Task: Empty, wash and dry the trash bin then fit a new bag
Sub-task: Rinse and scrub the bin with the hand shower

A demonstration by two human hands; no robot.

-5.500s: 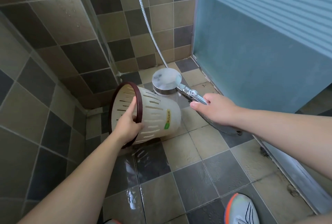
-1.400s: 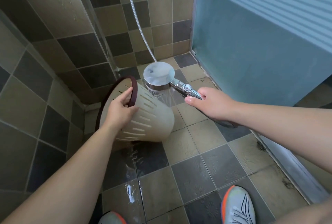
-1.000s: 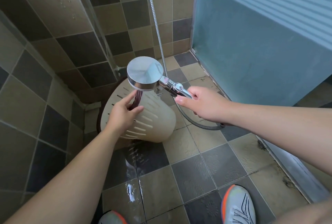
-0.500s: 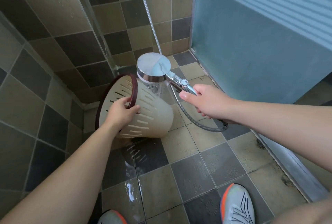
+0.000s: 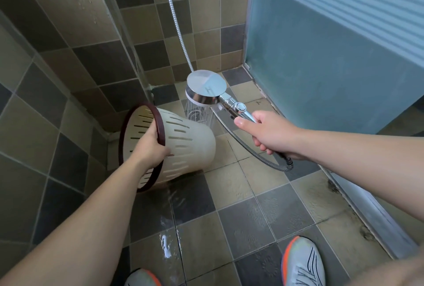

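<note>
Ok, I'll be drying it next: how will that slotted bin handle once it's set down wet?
The bin looks like thin slotted plastic, so probably light and slightly flexible. One left hand holds it by the rim. Wet walls may be slippery; on its round side it could roll.

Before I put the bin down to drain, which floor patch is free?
Free: the tiles between the trash bin, the right shoe and the door track. Crowded: the corner under the shower head, where spray falls and the hose loops.
</note>
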